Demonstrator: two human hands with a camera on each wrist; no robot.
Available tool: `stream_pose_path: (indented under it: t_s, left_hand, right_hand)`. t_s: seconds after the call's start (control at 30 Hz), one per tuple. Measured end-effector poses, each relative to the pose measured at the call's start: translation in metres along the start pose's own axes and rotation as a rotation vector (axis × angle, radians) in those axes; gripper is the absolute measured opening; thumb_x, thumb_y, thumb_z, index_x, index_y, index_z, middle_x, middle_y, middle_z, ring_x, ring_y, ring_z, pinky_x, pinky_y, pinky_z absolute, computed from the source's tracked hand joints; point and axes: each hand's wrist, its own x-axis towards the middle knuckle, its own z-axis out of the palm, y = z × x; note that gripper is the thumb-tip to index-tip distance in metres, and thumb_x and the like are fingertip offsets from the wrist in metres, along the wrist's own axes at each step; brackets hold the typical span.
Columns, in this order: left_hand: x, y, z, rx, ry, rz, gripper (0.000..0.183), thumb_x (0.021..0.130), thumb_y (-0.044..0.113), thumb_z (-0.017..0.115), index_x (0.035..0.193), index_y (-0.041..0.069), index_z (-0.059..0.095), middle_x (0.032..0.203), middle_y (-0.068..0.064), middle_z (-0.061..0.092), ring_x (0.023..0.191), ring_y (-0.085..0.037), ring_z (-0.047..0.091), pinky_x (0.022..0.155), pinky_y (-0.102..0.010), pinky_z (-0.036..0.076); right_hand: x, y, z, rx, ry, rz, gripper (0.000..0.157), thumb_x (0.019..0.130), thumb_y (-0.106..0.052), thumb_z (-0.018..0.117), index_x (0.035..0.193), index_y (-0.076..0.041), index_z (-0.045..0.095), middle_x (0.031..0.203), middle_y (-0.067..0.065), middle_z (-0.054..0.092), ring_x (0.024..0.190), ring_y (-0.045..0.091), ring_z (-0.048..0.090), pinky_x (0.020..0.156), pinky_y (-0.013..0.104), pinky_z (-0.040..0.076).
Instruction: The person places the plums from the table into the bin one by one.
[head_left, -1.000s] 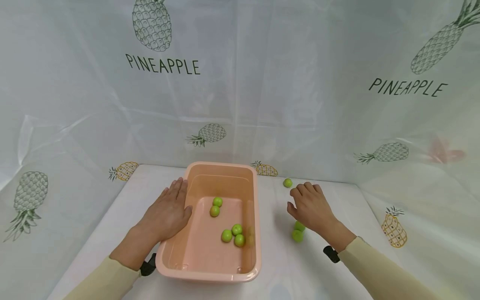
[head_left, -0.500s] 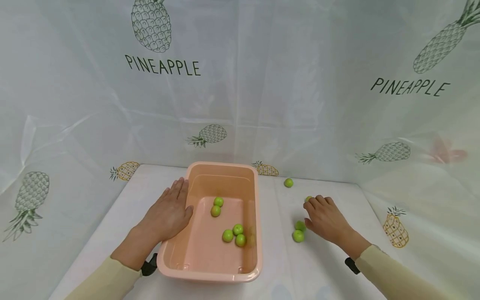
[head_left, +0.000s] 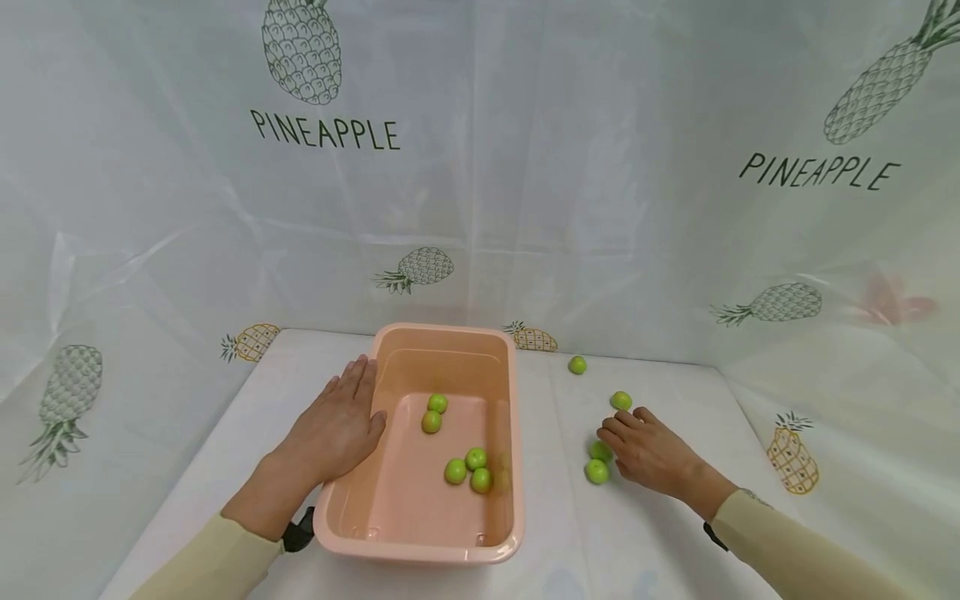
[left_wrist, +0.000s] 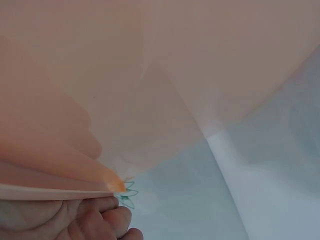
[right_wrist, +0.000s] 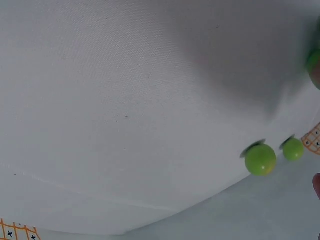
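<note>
My left hand rests along the left rim of a pink plastic bin, fingers straight, thumb over the inner side. In the left wrist view its fingers show beside the bin wall. Several small round green fruits lie inside, one of them the fruit. To the right, my right hand reaches over a green fruit, fingers loosely bent; whether they touch it is unclear. A second green fruit lies against it, nearer the person.
Beyond the right hand lies a green fruit, and farther back another fruit. The white-covered table meets a pineapple-print sheet behind and at both sides.
My right hand has moved right, then toward the person, to the paired fruits, uncovering the fruit beyond it. The left hand and bin stay in place.
</note>
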Motion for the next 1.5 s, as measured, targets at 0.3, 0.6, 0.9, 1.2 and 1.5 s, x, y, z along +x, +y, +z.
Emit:
stream_pose_path:
  t_s: [0.3, 0.6, 0.9, 1.2, 1.5]
  left_hand:
    - [0.001, -0.002, 0.002, -0.001, 0.000, -0.002, 0.074, 0.106, 0.027, 0.052, 0.160, -0.015, 0.025, 0.167, -0.035, 0.027, 0.156, -0.050, 0.028, 0.125, -0.063, 0.030]
    - [0.002, -0.001, 0.001, -0.004, -0.008, -0.009, 0.074, 0.106, 0.027, 0.052, 0.160, -0.015, 0.024, 0.168, -0.034, 0.026, 0.156, -0.050, 0.027, 0.126, -0.062, 0.029]
    - [0.002, -0.001, 0.002, -0.014, -0.004, -0.008, 0.074, 0.106, 0.027, 0.052, 0.160, -0.015, 0.024, 0.168, -0.034, 0.026, 0.156, -0.050, 0.028, 0.126, -0.062, 0.029]
    - [0.002, -0.001, 0.003, -0.017, -0.007, -0.012, 0.074, 0.106, 0.027, 0.052, 0.160, -0.015, 0.025, 0.168, -0.035, 0.026, 0.156, -0.050, 0.028, 0.126, -0.062, 0.029]
    - [0.002, -0.001, 0.002, -0.024, -0.008, -0.013, 0.074, 0.106, 0.027, 0.052, 0.160, -0.015, 0.025, 0.168, -0.035, 0.026, 0.156, -0.050, 0.028, 0.126, -0.062, 0.029]
  right_hand:
    - [0.003, -0.004, 0.009, 0.003, -0.019, -0.015, 0.042, 0.081, -0.024, 0.084, 0.114, -0.011, 0.060, 0.107, 0.001, 0.062, 0.099, 0.022, 0.055, 0.084, 0.039, 0.052]
    - [0.006, -0.005, 0.016, 0.025, 0.006, -0.002, 0.033, 0.084, -0.022, 0.081, 0.106, -0.011, 0.059, 0.100, 0.001, 0.059, 0.094, 0.022, 0.053, 0.083, 0.040, 0.051]
    - [0.006, 0.001, 0.030, 0.065, 0.026, 0.149, 0.044, 0.078, -0.028, 0.091, 0.098, -0.010, 0.057, 0.094, 0.003, 0.055, 0.090, 0.024, 0.054, 0.080, 0.041, 0.048]
    - [0.012, 0.010, 0.040, 0.028, 0.119, 0.328, 0.038, 0.083, -0.037, 0.063, 0.094, -0.002, 0.053, 0.097, 0.015, 0.058, 0.092, 0.036, 0.055, 0.082, 0.050, 0.049]
    - [0.025, 0.013, 0.043, 0.042, 0.238, 0.401, 0.040, 0.086, -0.040, 0.051, 0.093, 0.000, 0.052, 0.087, 0.015, 0.053, 0.083, 0.038, 0.051, 0.075, 0.050, 0.045]
